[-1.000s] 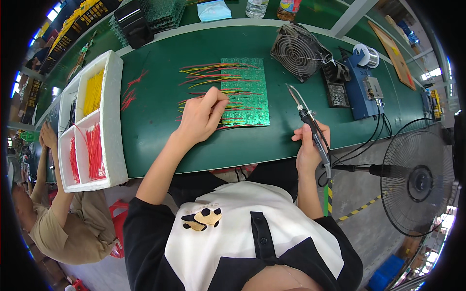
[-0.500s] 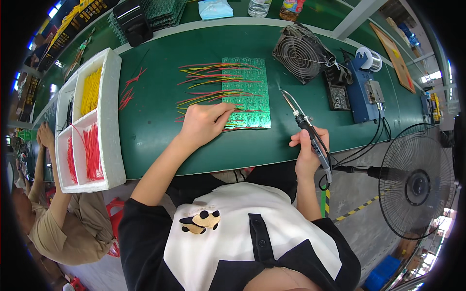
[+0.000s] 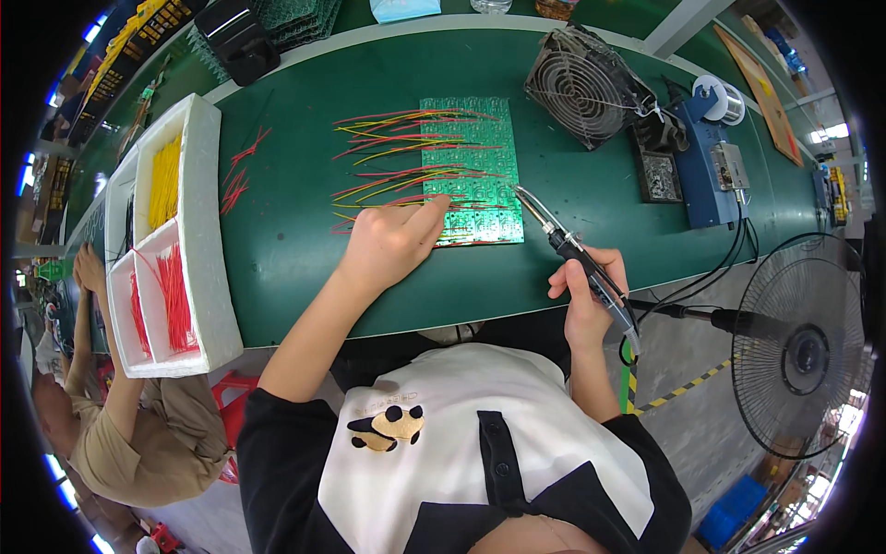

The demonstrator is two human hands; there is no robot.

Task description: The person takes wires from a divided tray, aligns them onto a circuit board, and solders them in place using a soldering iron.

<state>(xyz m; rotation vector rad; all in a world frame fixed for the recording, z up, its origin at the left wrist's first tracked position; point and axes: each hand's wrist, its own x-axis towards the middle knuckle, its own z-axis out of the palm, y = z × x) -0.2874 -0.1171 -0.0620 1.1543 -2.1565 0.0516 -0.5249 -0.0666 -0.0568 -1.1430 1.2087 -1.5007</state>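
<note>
A green circuit board panel [image 3: 503, 166] lies on the bench, with red and yellow wires [image 3: 397, 152] fanning out from it to the left. My left hand [image 3: 392, 242] rests over the board's lower left part. Its thumb and forefinger are pinched together at a wire there, though the fingers mostly hide it. In my right hand [image 3: 591, 291] is a soldering iron [image 3: 577, 254] with a thin metal guide along its barrel. The iron's tip reaches the board's right edge; whether it touches the board I cannot tell.
A white foam tray [image 3: 205, 231] of red and yellow wires stands at left, near loose red wires [image 3: 238, 180]. A small boxed fan [image 3: 581, 88] and blue soldering station [image 3: 706, 166] with a solder spool [image 3: 732, 103] sit at right. A co-worker's hand [image 3: 89, 270] shows far left.
My right hand has brought the soldering iron's tip leftward and slightly down, from beside the board to its right edge. My left hand keeps its pinch at the board. The whole view has shifted a little.
</note>
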